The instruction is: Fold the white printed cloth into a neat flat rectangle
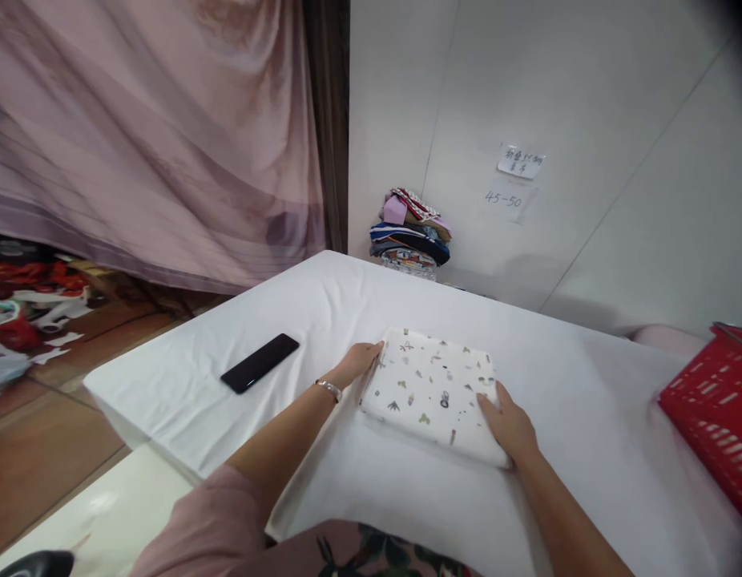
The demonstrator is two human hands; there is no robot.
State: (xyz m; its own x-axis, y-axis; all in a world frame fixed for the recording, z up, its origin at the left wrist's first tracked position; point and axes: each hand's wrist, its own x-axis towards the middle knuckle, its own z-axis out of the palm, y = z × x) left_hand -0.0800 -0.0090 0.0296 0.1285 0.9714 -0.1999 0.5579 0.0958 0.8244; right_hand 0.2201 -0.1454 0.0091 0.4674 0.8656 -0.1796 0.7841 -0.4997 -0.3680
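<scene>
A neatly folded white cloth (431, 389) with small printed motifs lies on the white-covered table in front of me. My left hand (360, 361) closes on its far left edge, with the fingertips partly hidden by the cloth. At the right edge, my right hand (508, 421) grips it with the thumb on top and the other fingers along the side and under. A silver bracelet (328, 390) circles my left wrist. The cloth looks flat and squared, several layers thick.
A black phone (260, 363) lies on the white table cover (328, 296) to the left. The red plastic basket (716, 401) stands at the right edge. Behind the table rises a stack of folded fabrics (412, 232) by the wall. A pink curtain (167, 144) hangs at left.
</scene>
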